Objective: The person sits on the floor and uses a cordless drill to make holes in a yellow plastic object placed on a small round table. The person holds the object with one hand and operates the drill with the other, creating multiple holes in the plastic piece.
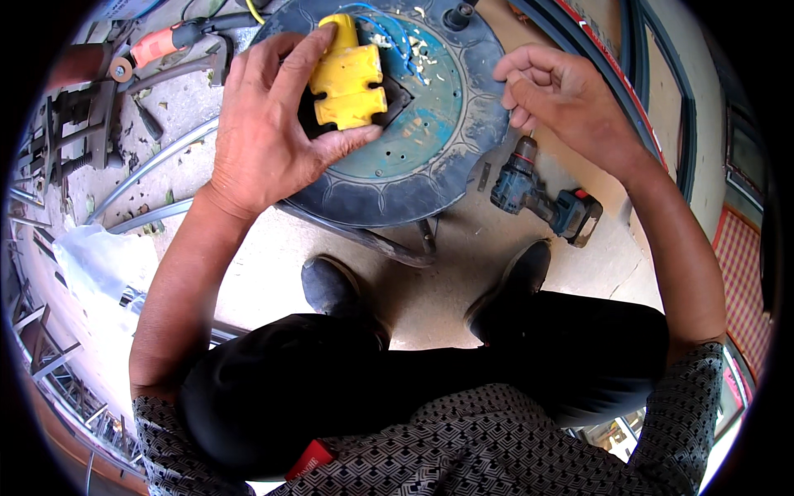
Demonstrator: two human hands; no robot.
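Observation:
A yellow plastic housing (350, 87) with notched sides and a rounded knob end lies on the round table (447, 157). My left hand (269, 112) is closed around it, fingers along its left and upper side and the thumb under its lower edge. Beyond the table's right edge, my right hand (562, 95) is raised with thumb and fingers pinched together. Whatever may be between those fingertips is too small to make out. Thin blue wires (397, 37) and pale scraps (422, 59) lie on the table, to the right of the housing's knob.
On the floor below my right hand rests a cordless drill (538, 194). An orange angle grinder (165, 43) lies at the upper left, among metal bars and tools. Clear plastic sheeting (107, 256) is at the left. Dark metal frames (678, 83) stand along the right. My shoes (329, 285) are below the table.

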